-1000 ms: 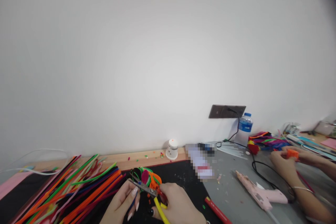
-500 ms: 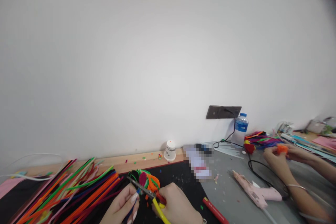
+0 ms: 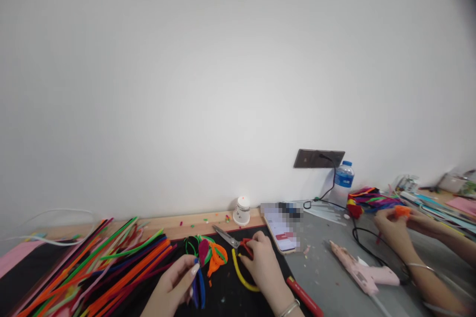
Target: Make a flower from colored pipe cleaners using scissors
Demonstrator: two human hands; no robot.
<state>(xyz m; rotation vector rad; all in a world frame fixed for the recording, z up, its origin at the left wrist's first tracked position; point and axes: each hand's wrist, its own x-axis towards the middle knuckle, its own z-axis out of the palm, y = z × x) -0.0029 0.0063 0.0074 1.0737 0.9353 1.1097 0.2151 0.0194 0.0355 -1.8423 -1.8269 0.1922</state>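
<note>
My left hand point(image 3: 176, 282) pinches a folded blue pipe cleaner point(image 3: 199, 288) low over the black mat point(image 3: 226, 302). My right hand point(image 3: 262, 265) rests farther back on the mat, its fingers closed on the red handles of the scissors point(image 3: 232, 241), whose blades lie flat and point left. A curved yellow pipe cleaner point(image 3: 240, 275) lies just left of my right hand. A cluster of looped green, orange and magenta pipe cleaners point(image 3: 208, 251) sits between my hands.
A heap of straight coloured pipe cleaners point(image 3: 100, 270) fills the left. A white cup point(image 3: 242, 211), a phone point(image 3: 281, 230), a pink glue gun point(image 3: 359, 271) with black cord, a red stick point(image 3: 305, 298) and a water bottle point(image 3: 342, 183) lie right. Another person's hands point(image 3: 394, 225) hold something orange.
My right hand has moved the scissors away from the blue pipe cleaner and set them down farther back on the mat. The yellow pipe cleaner now lies uncovered. My left hand keeps the blue piece.
</note>
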